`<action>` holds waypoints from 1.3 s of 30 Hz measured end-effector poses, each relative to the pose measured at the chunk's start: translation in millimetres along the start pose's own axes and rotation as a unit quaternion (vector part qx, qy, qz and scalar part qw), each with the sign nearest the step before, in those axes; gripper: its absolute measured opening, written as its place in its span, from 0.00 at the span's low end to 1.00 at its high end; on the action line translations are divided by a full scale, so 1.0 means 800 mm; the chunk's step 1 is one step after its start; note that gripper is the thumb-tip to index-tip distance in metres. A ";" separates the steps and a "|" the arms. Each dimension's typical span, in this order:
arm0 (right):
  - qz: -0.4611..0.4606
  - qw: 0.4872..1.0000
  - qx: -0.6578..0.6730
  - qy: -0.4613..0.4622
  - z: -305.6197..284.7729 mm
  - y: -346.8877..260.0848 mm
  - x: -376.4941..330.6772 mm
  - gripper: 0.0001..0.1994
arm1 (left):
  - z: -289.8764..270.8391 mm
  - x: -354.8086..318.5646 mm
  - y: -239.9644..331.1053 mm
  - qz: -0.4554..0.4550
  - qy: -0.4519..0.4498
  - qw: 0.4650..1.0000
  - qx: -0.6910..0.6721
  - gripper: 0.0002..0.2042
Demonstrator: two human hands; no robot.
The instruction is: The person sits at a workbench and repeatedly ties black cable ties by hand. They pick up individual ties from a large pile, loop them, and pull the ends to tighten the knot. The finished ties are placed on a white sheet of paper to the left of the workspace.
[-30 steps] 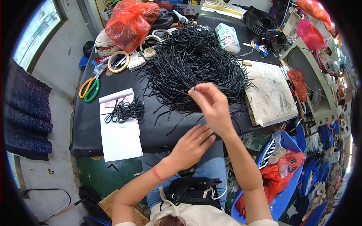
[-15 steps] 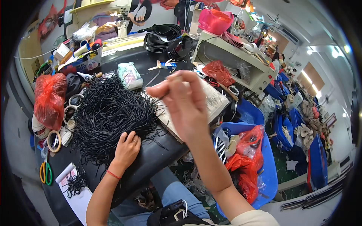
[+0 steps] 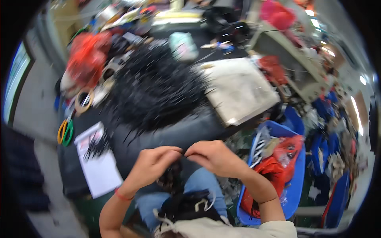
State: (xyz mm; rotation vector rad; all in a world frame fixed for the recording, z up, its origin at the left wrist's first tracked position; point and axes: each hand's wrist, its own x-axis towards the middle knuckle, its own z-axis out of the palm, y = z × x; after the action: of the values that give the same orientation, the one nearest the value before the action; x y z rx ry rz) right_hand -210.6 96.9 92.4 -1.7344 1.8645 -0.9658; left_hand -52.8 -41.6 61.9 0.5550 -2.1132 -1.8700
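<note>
Hands (image 3: 184, 158) over blurred black cords (image 3: 156, 93)

A person's left hand (image 3: 152, 166) and right hand (image 3: 214, 158) meet fingertip to fingertip, pinching something dark, below a black cord pile (image 3: 156, 89).

The room was bright, with round lamps shining far off on the right. Everything looked smeared and blurry, most of all the black pile of cords (image 3: 152, 89). Straight edges bent near the rim, and the corners went black. Shadows were soft.
</note>
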 end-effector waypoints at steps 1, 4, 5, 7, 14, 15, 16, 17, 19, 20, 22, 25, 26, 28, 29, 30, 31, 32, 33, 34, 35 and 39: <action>-0.006 1.000 -0.017 -0.010 0.014 0.000 0.004 0.06 | -0.003 -0.016 0.001 -0.064 -0.069 0.995 0.002 0.10; -0.025 0.999 0.016 -0.022 0.046 -0.015 0.014 0.05 | -0.011 -0.054 -0.025 -0.082 -0.009 0.994 -0.066 0.11; -0.032 0.999 0.019 -0.022 0.053 -0.014 0.014 0.04 | -0.011 -0.061 -0.031 -0.087 -0.002 0.991 -0.103 0.11; -0.052 0.999 -0.008 -0.005 0.054 -0.010 0.019 0.04 | -0.009 -0.074 -0.044 -0.096 0.009 0.979 -0.178 0.11; 0.006 0.980 -0.039 0.197 0.092 -0.008 0.028 0.06 | 0.011 -0.075 -0.056 -0.179 0.097 0.888 -0.412 0.12; 0.001 0.979 -0.038 0.201 0.106 -0.012 0.026 0.07 | 0.016 -0.069 -0.061 -0.170 0.123 0.874 -0.438 0.12; -0.016 0.982 -0.009 0.190 0.119 -0.011 0.026 0.08 | 0.019 -0.066 -0.068 -0.164 0.151 0.864 -0.451 0.12; -0.037 0.984 -0.004 0.174 0.127 -0.012 0.028 0.08 | 0.023 -0.064 -0.075 -0.147 0.167 0.861 -0.458 0.12; -0.024 0.991 0.016 0.132 0.132 -0.011 0.027 0.10 | 0.028 -0.061 -0.084 -0.113 0.194 0.852 -0.472 0.11; -0.029 0.993 0.016 0.117 0.133 -0.009 0.025 0.11 | 0.027 -0.061 -0.083 -0.115 0.201 0.852 -0.469 0.10; -0.037 0.995 0.011 0.089 0.133 -0.005 0.023 0.12 | 0.026 -0.064 -0.085 -0.118 0.208 0.854 -0.462 0.10; -0.006 0.994 0.052 0.097 0.137 -0.009 0.024 0.11 | 0.030 -0.064 -0.094 -0.093 0.227 0.866 -0.436 0.08; -0.011 0.994 0.041 0.097 0.136 -0.009 0.023 0.10 | 0.031 -0.064 -0.095 -0.081 0.236 0.871 -0.423 0.08; -0.024 0.995 0.020 0.096 0.127 -0.006 0.021 0.09 | 0.021 -0.064 -0.083 -0.067 0.232 0.807 -0.539 0.07; -0.015 0.994 0.005 0.104 0.121 -0.002 0.018 0.08 | 0.014 -0.064 -0.078 -0.058 0.229 0.770 -0.593 0.06; -0.014 0.995 -0.002 0.101 0.116 0.003 0.014 0.09 | 0.006 -0.068 -0.084 -0.061 0.205 0.769 -0.603 0.06; -0.010 0.995 -0.012 0.098 0.113 0.006 0.011 0.09 | 0.002 -0.071 -0.085 -0.078 0.188 0.790 -0.578 0.06; -0.039 0.993 -0.033 0.104 0.114 0.005 0.012 0.09 | 0.000 -0.072 -0.085 -0.094 0.170 0.811 -0.552 0.06; -0.068 0.990 -0.053 0.110 0.118 0.000 0.018 0.09 | -0.001 -0.074 -0.084 -0.110 0.152 0.830 -0.525 0.06; -0.095 0.986 -0.076 0.118 0.119 -0.003 0.022 0.09 | 0.000 -0.075 -0.076 -0.157 0.164 0.846 -0.481 0.07; -0.105 0.985 -0.077 0.114 0.121 -0.004 0.023 0.09 | 0.001 -0.077 -0.077 -0.157 0.152 0.856 -0.469 0.08; -0.131 0.983 -0.065 0.112 0.128 -0.009 0.028 0.09 | -0.002 -0.081 -0.076 -0.151 0.122 0.873 -0.448 0.09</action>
State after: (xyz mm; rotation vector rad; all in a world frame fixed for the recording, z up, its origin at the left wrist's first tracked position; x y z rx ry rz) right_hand -136.1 54.2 32.0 -2.0644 1.9023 -1.2057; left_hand 12.3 -19.5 5.5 0.8312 -0.8469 -2.4846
